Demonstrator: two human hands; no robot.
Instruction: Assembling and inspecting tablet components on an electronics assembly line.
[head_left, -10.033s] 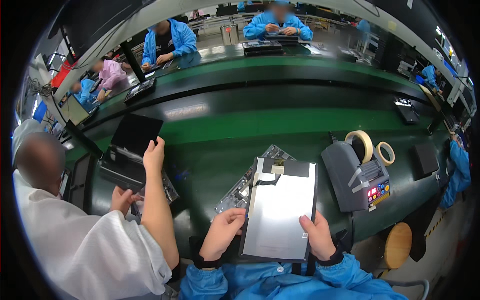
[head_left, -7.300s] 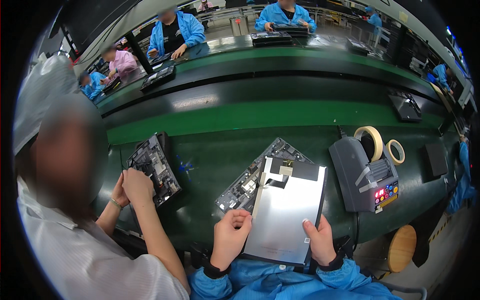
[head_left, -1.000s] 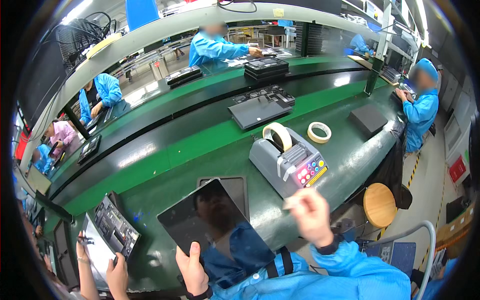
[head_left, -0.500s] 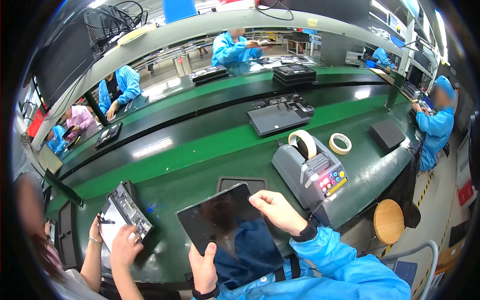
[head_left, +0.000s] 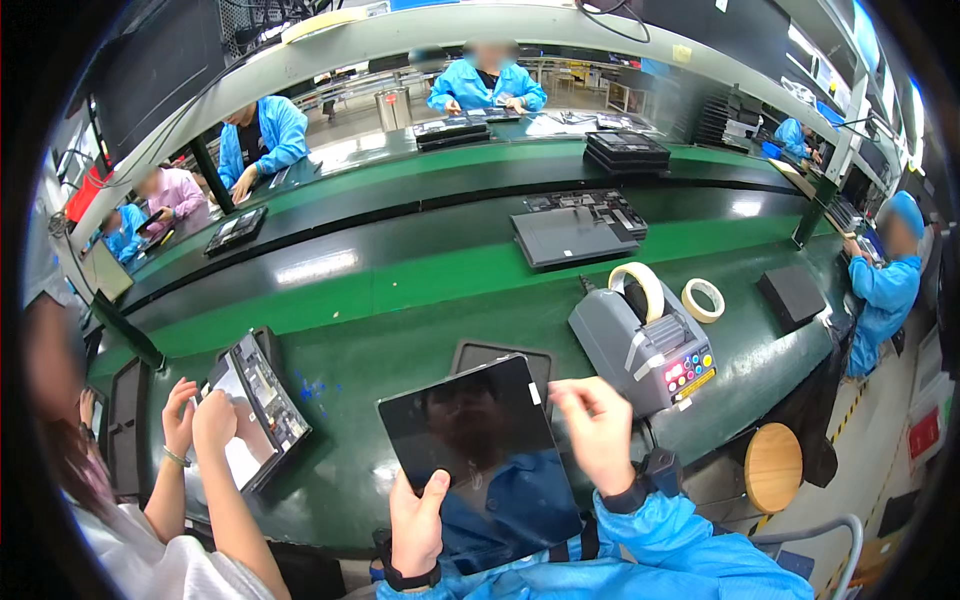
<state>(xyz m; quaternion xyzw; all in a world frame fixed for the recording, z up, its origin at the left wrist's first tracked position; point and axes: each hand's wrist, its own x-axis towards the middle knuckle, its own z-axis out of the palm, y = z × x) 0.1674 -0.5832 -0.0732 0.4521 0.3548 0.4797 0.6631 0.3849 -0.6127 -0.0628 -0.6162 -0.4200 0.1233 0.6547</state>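
Note:
My left hand (head_left: 418, 520) grips a flat glossy black screen panel (head_left: 485, 440) at its lower left edge, thumb on the front face. The panel is tilted and mirrors my blue sleeve. A short white piece of tape (head_left: 534, 393) sticks on its upper right edge. Just right of that tape is my right hand (head_left: 597, 435), off the panel, its fingers loosely bent and somewhat apart with nothing visible in them. Behind the panel, a dark shallow tray (head_left: 535, 357) lies partly hidden on the green bench (head_left: 350, 400).
A grey tape dispenser (head_left: 640, 345) with a cream roll stands to the right, beside a loose tape roll (head_left: 703, 300) and black block (head_left: 793, 298). An opened device (head_left: 585, 228) lies farther back. At left, a co-worker's hands (head_left: 205, 425) are over another opened device (head_left: 262, 405).
My right hand has come away from the panel's upper right edge, and white tape shows there now. The view has shifted slightly. The co-worker's hands at left have lifted and come together.

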